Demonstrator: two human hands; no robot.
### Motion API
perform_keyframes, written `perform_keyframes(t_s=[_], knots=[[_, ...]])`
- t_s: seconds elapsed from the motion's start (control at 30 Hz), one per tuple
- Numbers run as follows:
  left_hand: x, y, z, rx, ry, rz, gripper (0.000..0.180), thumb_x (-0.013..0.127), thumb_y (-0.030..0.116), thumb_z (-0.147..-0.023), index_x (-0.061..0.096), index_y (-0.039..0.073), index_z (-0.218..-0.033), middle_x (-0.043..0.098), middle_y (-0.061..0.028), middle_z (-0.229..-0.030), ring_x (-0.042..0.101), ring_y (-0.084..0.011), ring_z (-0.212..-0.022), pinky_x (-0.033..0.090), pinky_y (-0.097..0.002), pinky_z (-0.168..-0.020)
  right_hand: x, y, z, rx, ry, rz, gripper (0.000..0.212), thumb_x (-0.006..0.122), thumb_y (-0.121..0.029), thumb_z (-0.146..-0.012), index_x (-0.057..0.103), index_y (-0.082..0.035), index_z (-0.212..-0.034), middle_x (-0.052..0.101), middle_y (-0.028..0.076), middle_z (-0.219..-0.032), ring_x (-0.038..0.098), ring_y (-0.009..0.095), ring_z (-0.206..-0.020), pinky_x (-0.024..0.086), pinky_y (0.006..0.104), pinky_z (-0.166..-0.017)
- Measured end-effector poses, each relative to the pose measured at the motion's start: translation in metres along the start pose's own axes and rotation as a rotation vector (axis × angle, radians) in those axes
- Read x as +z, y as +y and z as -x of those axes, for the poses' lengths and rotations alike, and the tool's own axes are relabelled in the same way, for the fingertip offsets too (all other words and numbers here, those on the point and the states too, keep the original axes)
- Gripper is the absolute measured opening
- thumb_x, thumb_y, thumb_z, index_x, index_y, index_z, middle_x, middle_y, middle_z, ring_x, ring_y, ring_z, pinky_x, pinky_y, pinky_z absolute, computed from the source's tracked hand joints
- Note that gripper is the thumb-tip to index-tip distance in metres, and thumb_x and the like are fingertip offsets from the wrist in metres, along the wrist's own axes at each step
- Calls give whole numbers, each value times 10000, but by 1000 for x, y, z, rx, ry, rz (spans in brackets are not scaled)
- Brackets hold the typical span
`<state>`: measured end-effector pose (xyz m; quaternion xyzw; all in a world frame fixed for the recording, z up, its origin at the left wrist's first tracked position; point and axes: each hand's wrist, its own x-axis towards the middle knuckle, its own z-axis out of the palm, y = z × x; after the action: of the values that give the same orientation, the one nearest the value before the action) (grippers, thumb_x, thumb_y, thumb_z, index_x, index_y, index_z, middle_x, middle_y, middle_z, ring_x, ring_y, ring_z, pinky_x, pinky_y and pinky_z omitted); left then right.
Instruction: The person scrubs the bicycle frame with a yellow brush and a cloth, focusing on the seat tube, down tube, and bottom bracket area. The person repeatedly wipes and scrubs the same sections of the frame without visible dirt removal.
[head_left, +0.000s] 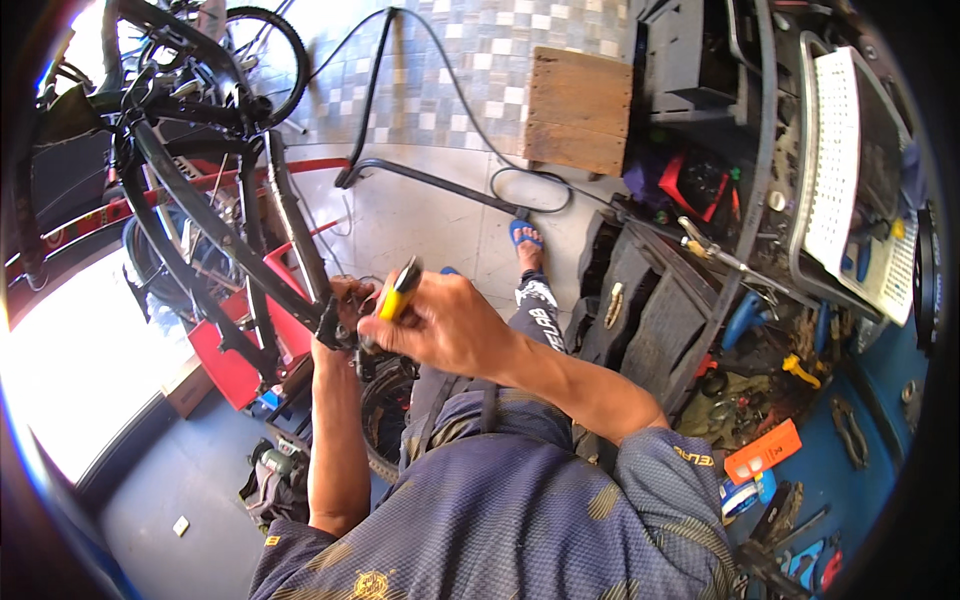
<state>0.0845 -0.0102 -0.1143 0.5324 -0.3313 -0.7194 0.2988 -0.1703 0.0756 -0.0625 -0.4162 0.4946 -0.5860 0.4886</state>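
Note:
My right hand (445,320) is closed around a tool with a yellow-and-black handle (400,290); its working end is hidden, so I cannot tell its kind. Right beside it, my left hand (352,298) is at the lower end of a dark bicycle frame (185,190), partly hidden behind the tube end and my right hand. Its fingers look curled at the metal part there. The frame hangs at the upper left, its tubes slanting down toward both hands.
A red tray (215,360) is below the frame. To the right, a workbench holds a white basket (835,170), pliers (850,430) and an orange box (763,452). A wooden stool (578,110) stands ahead, near a black stand leg (430,183) and a cable. A bag (275,485) lies at left.

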Motion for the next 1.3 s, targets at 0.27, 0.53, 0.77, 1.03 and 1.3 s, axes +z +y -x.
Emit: perform_keyframes(t_s=[0.27,0.53,0.77,1.03,1.3], knots=[[-5,-5,0,59,29,-147,229,742,251,-973,674,44,-1042,694,-102,-994,688,-236,-934,576,-390,-845,18,-4,13,-117,-144,343,292,726,-260,-977,641,-38,-1147,663,194,-1009,749,389,-787,632,471,-724],[10,-4,-35,-96,76,-47,111,735,178,-936,646,113,-945,683,-29,-910,734,-231,-885,560,-365,-736,-23,-39,93,-108,410,782,281,778,-106,-840,685,-102,-1105,632,123,-1063,718,317,-868,611,407,-683],[16,-14,-55,-94,-52,95,73,721,144,-944,653,124,-962,678,-29,-863,730,-239,-826,545,-356,-686,-138,-73,252,484,1058,1497,260,668,-252,-1040,629,-20,-1149,576,217,-1115,667,429,-1004,557,524,-840],[30,-14,-58,-32,-99,147,80,649,142,-1009,686,80,-976,661,-32,-766,647,-185,-673,519,-370,-621,-192,-48,259,157,1123,1594,491,756,-92,-927,559,-28,-1373,576,216,-1185,655,392,-1150,575,472,-924],[35,6,-48,-185,-64,-37,135,628,238,-1031,708,142,-981,649,0,-782,603,-177,-682,449,-392,-639,-180,139,162,671,1203,611,790,788,-319,-847,487,102,-1445,593,363,-1406,598,476,-1312,456,525,-1142]])
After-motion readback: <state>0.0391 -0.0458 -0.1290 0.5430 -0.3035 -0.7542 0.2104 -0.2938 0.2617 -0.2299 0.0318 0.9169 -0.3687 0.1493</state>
